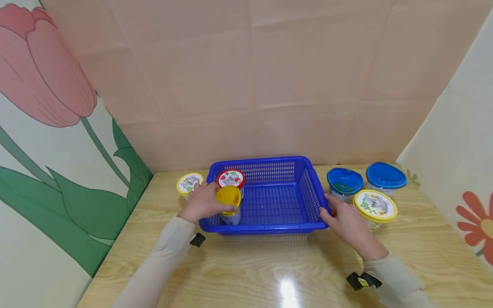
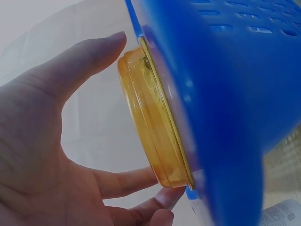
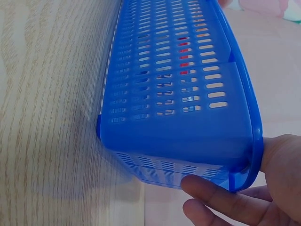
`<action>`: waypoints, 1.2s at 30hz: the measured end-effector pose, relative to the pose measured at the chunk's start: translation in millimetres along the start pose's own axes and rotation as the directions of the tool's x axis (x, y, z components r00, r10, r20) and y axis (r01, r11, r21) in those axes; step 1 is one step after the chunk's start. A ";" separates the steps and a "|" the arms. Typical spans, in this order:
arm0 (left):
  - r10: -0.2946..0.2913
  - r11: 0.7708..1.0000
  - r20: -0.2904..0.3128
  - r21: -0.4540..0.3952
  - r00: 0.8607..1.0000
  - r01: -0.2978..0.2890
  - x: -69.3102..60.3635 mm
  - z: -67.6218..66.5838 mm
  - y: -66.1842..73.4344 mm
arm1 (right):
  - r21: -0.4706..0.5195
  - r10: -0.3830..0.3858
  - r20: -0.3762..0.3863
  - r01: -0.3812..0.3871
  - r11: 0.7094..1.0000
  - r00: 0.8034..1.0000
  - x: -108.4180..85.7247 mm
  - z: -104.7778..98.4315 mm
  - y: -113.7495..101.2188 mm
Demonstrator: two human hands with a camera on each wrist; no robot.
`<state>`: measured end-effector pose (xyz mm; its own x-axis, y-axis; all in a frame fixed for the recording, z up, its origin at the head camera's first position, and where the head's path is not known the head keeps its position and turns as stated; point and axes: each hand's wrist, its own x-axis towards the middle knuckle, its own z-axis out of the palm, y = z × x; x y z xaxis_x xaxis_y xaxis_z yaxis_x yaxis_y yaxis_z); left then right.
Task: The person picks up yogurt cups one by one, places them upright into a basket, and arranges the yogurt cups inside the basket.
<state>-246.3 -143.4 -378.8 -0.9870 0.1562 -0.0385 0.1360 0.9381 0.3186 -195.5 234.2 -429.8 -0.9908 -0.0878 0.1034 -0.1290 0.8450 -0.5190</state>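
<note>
A blue basket stands on the table. Inside it at the left is a cup with a translucent yellow lid, in front of a red-rimmed cup. My left hand spans the yellow lid; in the left wrist view the thumb stands slightly off its edge while fingertips of the left hand touch the opposite edge. My right hand pinches the basket's right rim near the front corner. In the right wrist view, fingers of the right hand lie around the rim of the basket.
Left of the basket stands a yellow-rimmed cup, partly behind my left hand. To the right are two blue-lidded containers and another yellow-rimmed cup, close beside my right hand. A covered wall rises behind the table.
</note>
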 end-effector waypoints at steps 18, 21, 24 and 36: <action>-0.092 0.984 -0.158 -0.165 0.983 0.066 8.5 -27.0 -36.5 | 0.003 0.000 -0.002 0.000 1.000 1.000 -0.3 0.4 0.1; -0.126 0.978 -0.175 -0.185 0.976 0.093 14.0 -29.0 -48.7 | 0.000 -0.004 -0.002 0.004 1.000 1.000 0.0 0.7 0.8; -0.173 0.966 -0.188 -0.224 0.967 0.129 20.1 -26.5 -59.8 | 0.002 -0.005 -0.001 0.005 1.000 1.000 0.5 0.0 1.5; -0.297 0.927 -0.193 -0.294 0.935 0.234 45.3 -0.7 -104.2 | 0.009 -0.003 0.005 0.003 1.000 1.000 0.3 -0.2 0.7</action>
<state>-305.2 -234.3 -413.0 -0.9799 -0.1925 0.0521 -0.1301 0.8149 0.5648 -195.9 234.9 -430.0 -0.9905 -0.0933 0.1008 -0.1327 0.8397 -0.5266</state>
